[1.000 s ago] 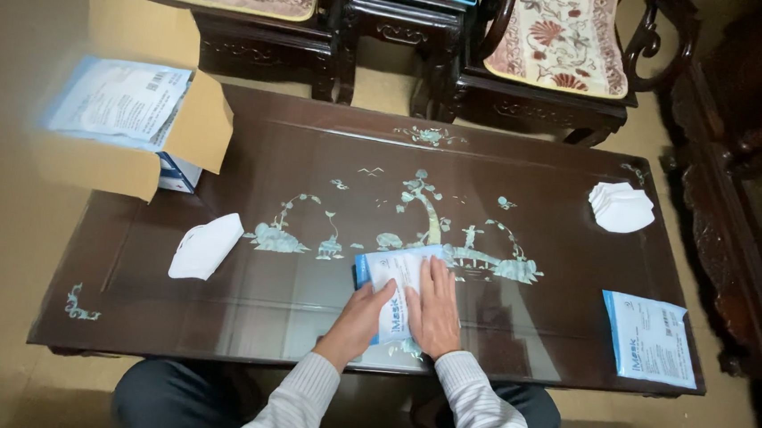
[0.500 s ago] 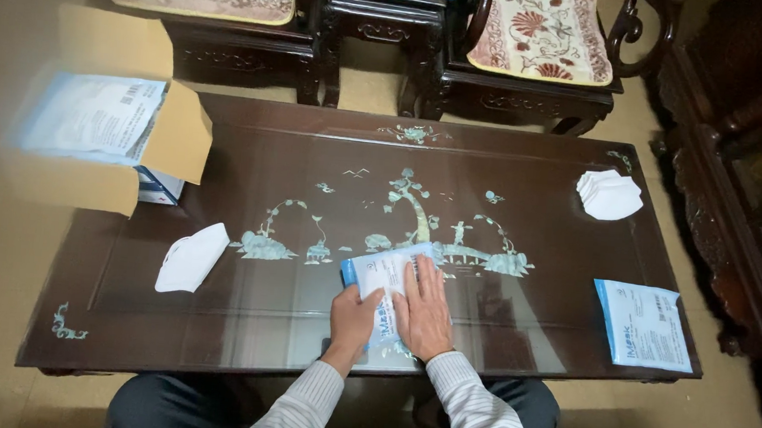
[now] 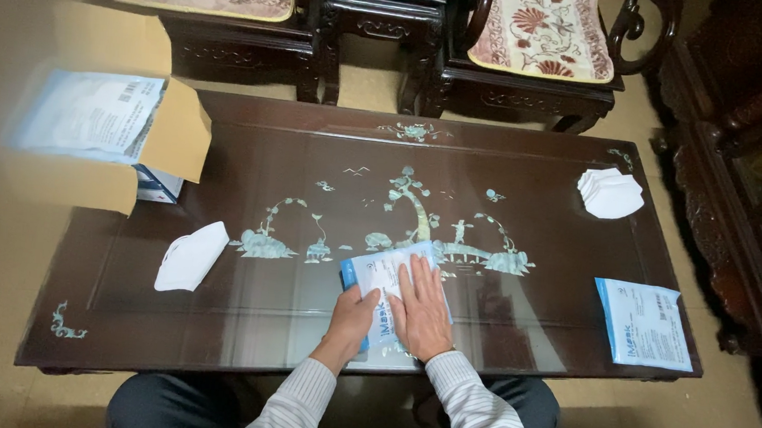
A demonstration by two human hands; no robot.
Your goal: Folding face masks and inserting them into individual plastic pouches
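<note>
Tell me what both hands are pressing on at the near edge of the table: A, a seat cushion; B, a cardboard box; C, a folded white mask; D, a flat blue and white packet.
D: the left hand and right hand lie flat on the blue and white packet; the folded white mask lies apart.

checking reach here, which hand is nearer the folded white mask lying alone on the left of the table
Left. The left hand lies right of the folded mask; the right hand is farther right.

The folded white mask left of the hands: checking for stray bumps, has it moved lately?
No. The white mask lies just left of the table's pearl inlay, as before.
</note>
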